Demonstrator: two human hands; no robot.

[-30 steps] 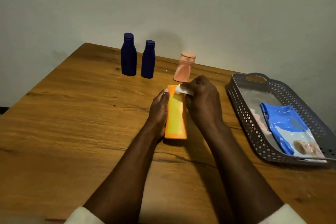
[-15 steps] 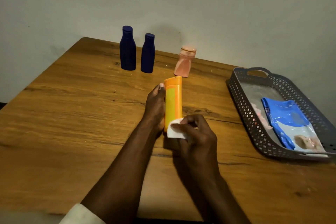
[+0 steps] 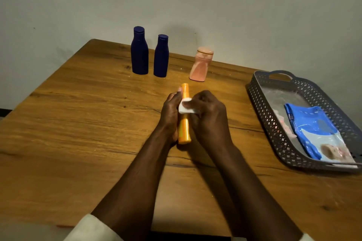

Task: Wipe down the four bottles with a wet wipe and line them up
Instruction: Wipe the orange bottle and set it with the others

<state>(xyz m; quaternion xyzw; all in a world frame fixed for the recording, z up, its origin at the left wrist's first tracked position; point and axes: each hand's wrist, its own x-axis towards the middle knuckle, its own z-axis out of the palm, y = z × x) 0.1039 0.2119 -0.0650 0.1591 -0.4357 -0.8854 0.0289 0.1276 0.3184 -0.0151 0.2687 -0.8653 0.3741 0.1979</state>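
Orange bottle is in my hands, held over the table near the middle, lying roughly lengthwise away from me w/ one end pointing at the row at the back. My left hand grips it along the left side, fingers curled behind it, thumb tip showing near the far end. My right hand pinches the folded wet wipe and presses it on the upper part of the bottle; fingers bent round the wipe, not spread.

Handling, as I judge it: looks like light plastic, smooth, prob. a bit squeezy, and slick once wet. So hold mid-body w/ the left, firm but no crushing, and wipe along the length. Best kept off the cap end so it doesn't pop.

Further out: tall dark blue bottle and shorter dark blue bottle stand upright just beside each other at the far edge. Peach bottle stands apart to their right, appears to lean slightly. Can't tell which are wiped already.

Right side: grey perforated tray w/ a blue wipes pack lying in it.
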